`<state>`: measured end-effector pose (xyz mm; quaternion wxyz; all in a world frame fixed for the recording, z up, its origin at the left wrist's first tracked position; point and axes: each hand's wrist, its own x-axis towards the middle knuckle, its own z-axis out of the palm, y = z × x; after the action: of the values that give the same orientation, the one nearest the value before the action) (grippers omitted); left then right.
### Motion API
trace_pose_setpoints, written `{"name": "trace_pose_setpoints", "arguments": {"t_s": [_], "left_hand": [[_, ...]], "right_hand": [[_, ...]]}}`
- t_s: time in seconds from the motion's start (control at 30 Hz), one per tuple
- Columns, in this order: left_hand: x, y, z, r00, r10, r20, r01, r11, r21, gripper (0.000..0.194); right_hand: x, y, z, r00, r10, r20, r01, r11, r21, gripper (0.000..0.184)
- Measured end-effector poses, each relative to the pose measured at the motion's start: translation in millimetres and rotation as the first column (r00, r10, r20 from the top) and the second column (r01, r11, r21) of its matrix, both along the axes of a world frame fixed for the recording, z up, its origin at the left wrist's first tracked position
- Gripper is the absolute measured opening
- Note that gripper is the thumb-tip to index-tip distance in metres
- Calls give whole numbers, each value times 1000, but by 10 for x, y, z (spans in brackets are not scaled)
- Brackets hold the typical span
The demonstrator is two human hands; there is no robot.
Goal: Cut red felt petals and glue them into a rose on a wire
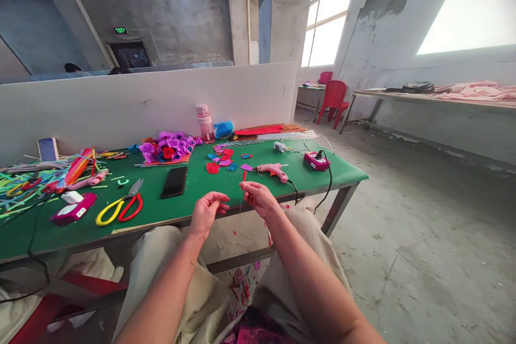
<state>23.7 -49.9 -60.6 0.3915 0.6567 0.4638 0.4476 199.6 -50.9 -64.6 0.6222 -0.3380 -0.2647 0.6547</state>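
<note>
My right hand pinches a thin wire stem with a small red piece at its top; the stem hangs down below the fingers. To its left, my left hand has its fingers loosely bent and apart, with nothing visible in them. Just past the hands, red, purple and blue petal-shaped pieces lie scattered on the green table. A pink glue gun rests on its side, right of these pieces. A black phone lies left of my left hand.
Scissors with yellow and red handles and a magenta power socket lie at left, beside colourful strips. Purple and red flowers and a pink bottle stand behind. Another magenta socket with a cable is at right.
</note>
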Motion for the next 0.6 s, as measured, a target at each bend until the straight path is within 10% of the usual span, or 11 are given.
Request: {"name": "trace_pose_setpoints", "arguments": {"t_s": [0.17,0.6], "left_hand": [[-114,284,-22,947,220,-233,-158,954,256,22],[-40,356,-236,671,287,-684,-8,925,380,24]], "right_hand": [[-84,0,5,997,-69,18,69,998,1,28],[-317,-559,255,999,-36,31,35,999,12,26]]}}
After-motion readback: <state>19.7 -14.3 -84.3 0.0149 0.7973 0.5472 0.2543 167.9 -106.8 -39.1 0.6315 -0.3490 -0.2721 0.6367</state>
